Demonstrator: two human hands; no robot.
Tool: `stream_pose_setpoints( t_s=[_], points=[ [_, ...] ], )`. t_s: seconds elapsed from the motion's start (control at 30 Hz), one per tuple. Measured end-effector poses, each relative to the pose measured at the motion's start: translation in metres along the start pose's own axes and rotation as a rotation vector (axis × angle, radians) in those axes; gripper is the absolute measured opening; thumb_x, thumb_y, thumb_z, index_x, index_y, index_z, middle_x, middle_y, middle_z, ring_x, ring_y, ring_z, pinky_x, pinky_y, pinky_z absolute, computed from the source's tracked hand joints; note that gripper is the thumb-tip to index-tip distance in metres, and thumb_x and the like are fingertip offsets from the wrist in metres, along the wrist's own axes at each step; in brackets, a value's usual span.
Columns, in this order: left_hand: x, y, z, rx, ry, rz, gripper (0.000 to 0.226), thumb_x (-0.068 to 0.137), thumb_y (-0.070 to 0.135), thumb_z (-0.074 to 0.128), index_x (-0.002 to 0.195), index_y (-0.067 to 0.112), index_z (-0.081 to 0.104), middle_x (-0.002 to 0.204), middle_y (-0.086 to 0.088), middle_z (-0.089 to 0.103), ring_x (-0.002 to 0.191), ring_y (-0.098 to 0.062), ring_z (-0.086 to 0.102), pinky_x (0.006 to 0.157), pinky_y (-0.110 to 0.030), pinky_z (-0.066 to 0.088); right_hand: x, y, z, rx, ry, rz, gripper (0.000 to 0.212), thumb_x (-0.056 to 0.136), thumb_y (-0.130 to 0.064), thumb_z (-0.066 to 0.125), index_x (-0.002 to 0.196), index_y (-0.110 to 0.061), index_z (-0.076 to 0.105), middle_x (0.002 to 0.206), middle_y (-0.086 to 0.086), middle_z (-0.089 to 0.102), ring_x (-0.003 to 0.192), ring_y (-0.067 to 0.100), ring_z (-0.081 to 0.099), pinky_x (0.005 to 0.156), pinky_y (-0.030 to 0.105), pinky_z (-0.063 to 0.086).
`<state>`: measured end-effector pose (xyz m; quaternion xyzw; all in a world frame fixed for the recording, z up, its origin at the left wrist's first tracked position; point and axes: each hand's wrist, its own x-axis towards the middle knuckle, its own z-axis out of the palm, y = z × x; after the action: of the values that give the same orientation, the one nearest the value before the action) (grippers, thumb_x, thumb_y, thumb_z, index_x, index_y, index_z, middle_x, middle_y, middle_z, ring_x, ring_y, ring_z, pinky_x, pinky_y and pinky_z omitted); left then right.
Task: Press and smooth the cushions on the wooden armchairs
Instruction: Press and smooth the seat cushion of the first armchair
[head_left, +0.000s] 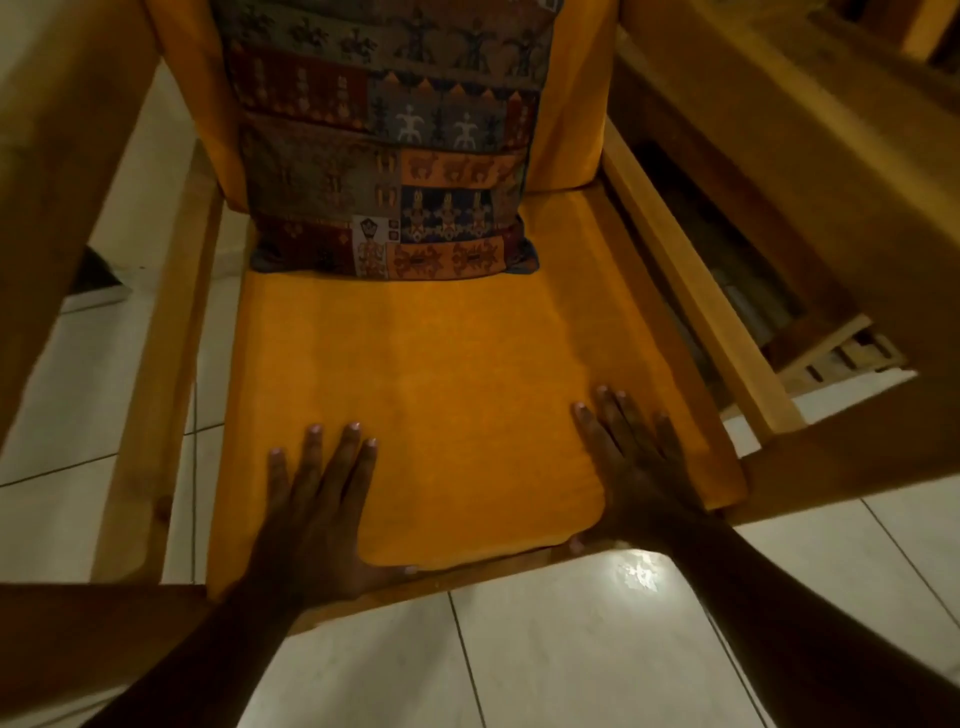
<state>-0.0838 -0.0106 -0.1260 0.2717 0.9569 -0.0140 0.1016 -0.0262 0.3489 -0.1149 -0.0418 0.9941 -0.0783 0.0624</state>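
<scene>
Fingers (311, 457) of both hands lie spread flat, gripping nothing, on the soft orange seat cushion (457, 374).

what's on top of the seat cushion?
Both hands lie flat on the seat cushion near its front edge: left hand, right hand. A patterned pillow stands at its back. The fabric beneath them is hidden.

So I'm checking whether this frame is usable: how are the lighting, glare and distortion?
Head view: dim, warm light; both hands, left hand and right hand, read dark against the orange seat cushion; a bright glare spot on the floor tile; wide-angle bending splays the wooden armrests, which look soft; the patterned pillow stays legible.
</scene>
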Motion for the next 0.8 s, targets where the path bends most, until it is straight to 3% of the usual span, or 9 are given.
stream_pose_setpoints(
  t_s=[0.3, 0.63, 0.8],
  points=[
    [0.061, -0.013, -0.010, 0.038, 0.049, -0.007, 0.136, 0.056, 0.100, 0.035, 0.155, 0.008, 0.026, 0.164, -0.018, 0.022, 0.149, -0.050, 0.017, 0.112, -0.077, 0.015, 0.067, 0.034, -0.007, -0.027, -0.079, 0.029, 0.154, 0.035, -0.086, 0.070, 0.150, -0.026, -0.015, 0.160, 0.009, -0.012, 0.146, 0.029, -0.013, 0.113, 0.061, -0.004],
    [0.087, 0.006, -0.005, 0.046, 0.103, 0.012, 0.136, 0.056, 0.099, 0.036, 0.156, 0.008, 0.024, 0.165, -0.017, 0.020, 0.149, -0.052, 0.017, 0.112, -0.077, 0.013, 0.087, 0.066, -0.014, -0.048, -0.132, 0.016, 0.159, 0.034, -0.079, 0.076, 0.145, -0.030, -0.027, 0.158, 0.005, -0.024, 0.143, 0.027, -0.022, 0.112, 0.059, -0.010],
    [0.080, 0.011, -0.015, 0.040, 0.031, -0.036, 0.139, 0.054, 0.100, 0.036, 0.158, 0.012, 0.009, 0.168, -0.014, 0.005, 0.152, -0.047, 0.006, 0.115, -0.074, 0.011, 0.085, 0.060, -0.023, -0.079, -0.174, 0.033, 0.159, 0.037, -0.078, 0.077, 0.142, -0.029, -0.031, 0.157, 0.008, -0.027, 0.141, 0.029, -0.026, 0.112, 0.062, -0.008]
  ],
)
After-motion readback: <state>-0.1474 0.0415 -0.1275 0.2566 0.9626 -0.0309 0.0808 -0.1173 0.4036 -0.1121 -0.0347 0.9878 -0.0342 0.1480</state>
